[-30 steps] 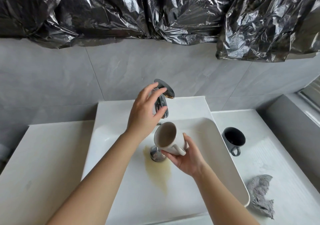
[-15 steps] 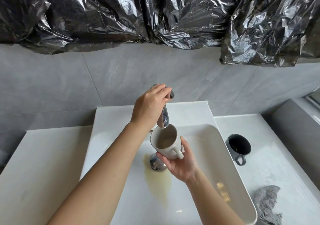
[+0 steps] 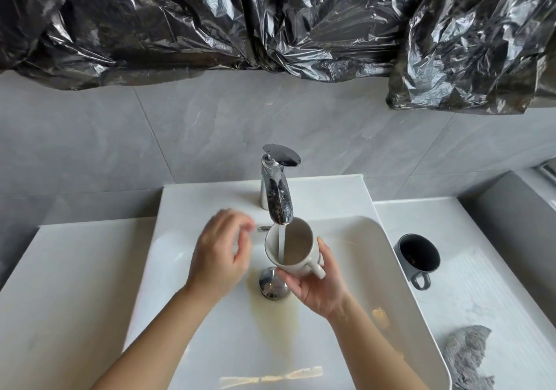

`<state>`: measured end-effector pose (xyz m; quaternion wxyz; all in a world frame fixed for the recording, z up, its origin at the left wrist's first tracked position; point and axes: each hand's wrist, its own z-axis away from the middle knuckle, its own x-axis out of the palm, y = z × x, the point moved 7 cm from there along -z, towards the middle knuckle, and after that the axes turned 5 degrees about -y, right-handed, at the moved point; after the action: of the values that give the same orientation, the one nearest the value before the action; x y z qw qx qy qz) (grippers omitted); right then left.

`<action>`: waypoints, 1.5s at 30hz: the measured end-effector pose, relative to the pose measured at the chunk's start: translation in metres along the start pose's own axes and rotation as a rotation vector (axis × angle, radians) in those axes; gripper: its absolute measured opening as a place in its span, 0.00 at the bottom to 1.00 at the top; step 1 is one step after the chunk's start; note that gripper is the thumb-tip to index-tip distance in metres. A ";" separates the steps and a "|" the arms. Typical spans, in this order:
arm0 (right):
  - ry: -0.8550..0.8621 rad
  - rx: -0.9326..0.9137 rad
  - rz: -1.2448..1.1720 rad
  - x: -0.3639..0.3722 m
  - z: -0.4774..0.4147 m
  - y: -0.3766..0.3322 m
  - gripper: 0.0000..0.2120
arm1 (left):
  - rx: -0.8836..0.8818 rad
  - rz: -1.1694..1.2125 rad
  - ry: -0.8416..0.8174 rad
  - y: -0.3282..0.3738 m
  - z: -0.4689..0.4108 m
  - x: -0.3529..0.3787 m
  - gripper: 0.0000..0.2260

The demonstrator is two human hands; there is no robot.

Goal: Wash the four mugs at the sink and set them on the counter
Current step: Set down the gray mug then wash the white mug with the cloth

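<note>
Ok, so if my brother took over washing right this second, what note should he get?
Left hand: free, fingers loose, blurred, beside the white mug.
Right hand: grip round that mug, tilted under the running faucet; water streams in.
Dark grey mug: upright on the counter right of the sink; washed or not, cannot tell.
Done: water on, brownish spill by the drain.
Left: finish rinsing, set it down; two mugs out of view.

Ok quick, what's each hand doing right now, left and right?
Left hand: open, fingers loosely curled, holding nothing, over the sink.
Right hand: closed around the white mug, holding it under the tap in its stream.
</note>
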<state>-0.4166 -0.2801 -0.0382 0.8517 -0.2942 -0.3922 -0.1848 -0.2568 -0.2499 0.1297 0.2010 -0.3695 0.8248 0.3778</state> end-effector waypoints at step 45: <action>0.063 -0.140 -0.041 -0.015 -0.011 0.017 0.30 | 0.242 -0.293 -0.809 -0.009 0.048 0.123 0.06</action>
<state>-0.4099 -0.2731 -0.0618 0.8369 -0.3393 -0.3574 -0.2383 -0.3269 -0.2735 0.0200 0.6007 -0.2787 0.6571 0.3602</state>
